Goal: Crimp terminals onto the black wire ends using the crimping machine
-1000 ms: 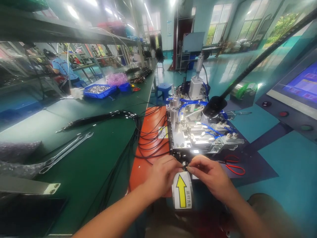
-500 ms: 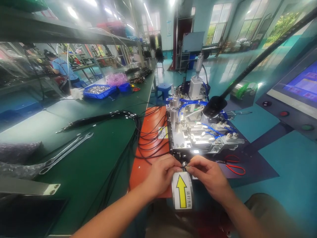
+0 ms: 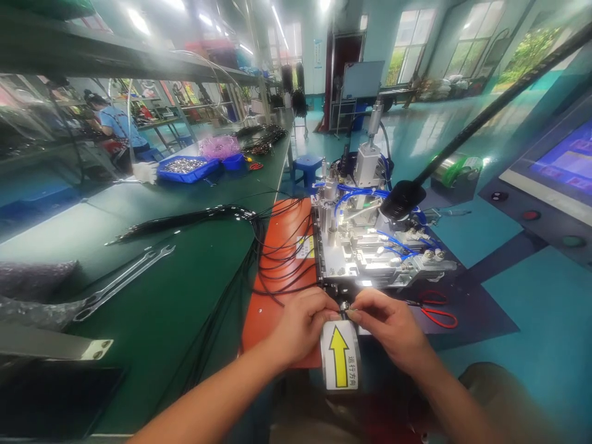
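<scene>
Both of my hands meet at the front edge of the metal machine [image 3: 365, 246], just above a white label [image 3: 340, 364] with a yellow arrow. My left hand [image 3: 305, 324] pinches a thin black cable between thumb and forefinger. From the other side, my right hand [image 3: 386, 324] is closed in a pinch at the same short dark piece. A small shiny metal part [image 3: 345, 305] shows between the fingertips. Most of what they grip is hidden by the fingers. Black cables [image 3: 282, 265] run across the orange plate [image 3: 261, 314] left of the machine.
Two wrenches [image 3: 129, 277] and a bundle of black cables [image 3: 185, 219] lie on the green bench. Farther back is a blue tray [image 3: 187, 169] of small metal parts. Red-handled scissors [image 3: 439, 314] lie right of my hands. A control panel [image 3: 546, 203] stands at the right.
My hands keep the same pinch at the same spot. The view has shifted very slightly; nothing else visibly differs.
</scene>
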`<state>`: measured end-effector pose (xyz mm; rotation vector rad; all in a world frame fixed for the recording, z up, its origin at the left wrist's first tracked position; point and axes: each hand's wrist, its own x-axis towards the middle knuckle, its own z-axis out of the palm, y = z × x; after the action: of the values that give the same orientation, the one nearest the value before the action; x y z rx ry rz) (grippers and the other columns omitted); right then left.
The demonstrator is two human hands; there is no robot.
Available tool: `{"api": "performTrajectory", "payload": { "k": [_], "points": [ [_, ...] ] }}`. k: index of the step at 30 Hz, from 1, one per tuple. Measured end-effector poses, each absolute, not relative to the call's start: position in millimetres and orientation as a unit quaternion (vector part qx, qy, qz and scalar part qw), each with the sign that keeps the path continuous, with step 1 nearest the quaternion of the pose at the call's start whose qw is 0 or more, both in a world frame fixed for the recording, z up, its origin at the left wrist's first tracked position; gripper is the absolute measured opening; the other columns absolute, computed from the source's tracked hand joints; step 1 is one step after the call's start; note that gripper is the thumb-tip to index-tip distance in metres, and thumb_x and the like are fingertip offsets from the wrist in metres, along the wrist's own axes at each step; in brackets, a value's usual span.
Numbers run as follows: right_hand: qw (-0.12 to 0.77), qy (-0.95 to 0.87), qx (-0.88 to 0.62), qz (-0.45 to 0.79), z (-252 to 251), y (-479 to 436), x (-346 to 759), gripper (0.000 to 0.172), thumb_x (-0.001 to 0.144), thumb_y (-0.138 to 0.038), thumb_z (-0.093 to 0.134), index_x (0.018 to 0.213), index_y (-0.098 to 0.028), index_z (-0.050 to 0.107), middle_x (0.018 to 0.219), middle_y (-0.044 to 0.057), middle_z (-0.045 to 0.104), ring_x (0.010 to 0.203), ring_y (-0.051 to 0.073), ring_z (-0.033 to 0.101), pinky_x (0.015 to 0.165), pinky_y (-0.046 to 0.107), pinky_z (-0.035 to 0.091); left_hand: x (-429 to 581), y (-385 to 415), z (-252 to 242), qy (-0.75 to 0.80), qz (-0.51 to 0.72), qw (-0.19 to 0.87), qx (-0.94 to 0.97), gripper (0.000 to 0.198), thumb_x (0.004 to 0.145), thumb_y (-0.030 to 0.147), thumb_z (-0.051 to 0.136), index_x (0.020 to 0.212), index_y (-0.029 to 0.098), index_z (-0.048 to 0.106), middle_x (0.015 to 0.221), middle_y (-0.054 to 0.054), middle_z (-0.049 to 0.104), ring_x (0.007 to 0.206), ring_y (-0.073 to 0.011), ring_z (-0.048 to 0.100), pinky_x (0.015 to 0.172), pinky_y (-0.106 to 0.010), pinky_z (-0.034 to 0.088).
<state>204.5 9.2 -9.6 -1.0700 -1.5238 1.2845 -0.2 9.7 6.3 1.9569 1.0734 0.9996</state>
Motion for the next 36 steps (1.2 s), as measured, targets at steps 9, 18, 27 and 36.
{"api": "performTrajectory", "payload": {
  "k": [9, 18, 27, 36],
  "points": [
    [0.478, -0.546, -0.413, 0.550, -18.6, 5.4, 195.0, 0.012, 0.083, -0.030, 0.075, 0.076, -0.021, 0.070, 0.077, -0.002, 0.058, 0.073, 0.013, 0.053, 0.065, 0.024, 0.041, -1.2, 10.2, 5.0, 0.416, 0.374, 0.356, 0.748, 0.012, 0.087, 0.011, 0.059, 0.080, 0.016, 0.067, 0.080, -0.003, 0.066, 0.078, -0.0155, 0.061, 0.070, -0.024, 0.045],
    [0.514, -0.502, -0.400, 0.569, -25.3, 2.2, 188.3, 0.009, 0.081, -0.025, 0.077, 0.075, -0.021, 0.071, 0.077, -0.003, 0.059, 0.072, 0.012, 0.053, 0.065, 0.024, 0.042, -1.8, 10.5, 6.3, 0.428, 0.353, 0.368, 0.746, 0.013, 0.088, 0.012, 0.059, 0.080, 0.016, 0.068, 0.081, -0.003, 0.065, 0.078, -0.0158, 0.060, 0.070, -0.024, 0.044],
    [0.467, -0.541, -0.416, 0.562, -12.0, 2.3, 195.3, 0.012, 0.086, -0.028, 0.070, 0.078, -0.020, 0.072, 0.075, -0.002, 0.058, 0.069, 0.013, 0.052, 0.062, 0.024, 0.043, -1.2, 9.5, 6.0, 0.425, 0.365, 0.361, 0.746, 0.013, 0.088, 0.012, 0.058, 0.081, 0.017, 0.068, 0.082, -0.003, 0.067, 0.079, -0.0156, 0.061, 0.071, -0.024, 0.044],
    [0.450, -0.545, -0.424, 0.566, -8.8, 1.9, 197.3, 0.011, 0.086, -0.031, 0.070, 0.082, -0.020, 0.072, 0.076, -0.002, 0.059, 0.070, 0.013, 0.053, 0.064, 0.023, 0.044, -1.9, 11.5, 4.2, 0.415, 0.363, 0.349, 0.758, 0.013, 0.090, 0.016, 0.057, 0.083, 0.017, 0.068, 0.082, -0.004, 0.066, 0.077, -0.0157, 0.061, 0.069, -0.024, 0.045]
  ]
}}
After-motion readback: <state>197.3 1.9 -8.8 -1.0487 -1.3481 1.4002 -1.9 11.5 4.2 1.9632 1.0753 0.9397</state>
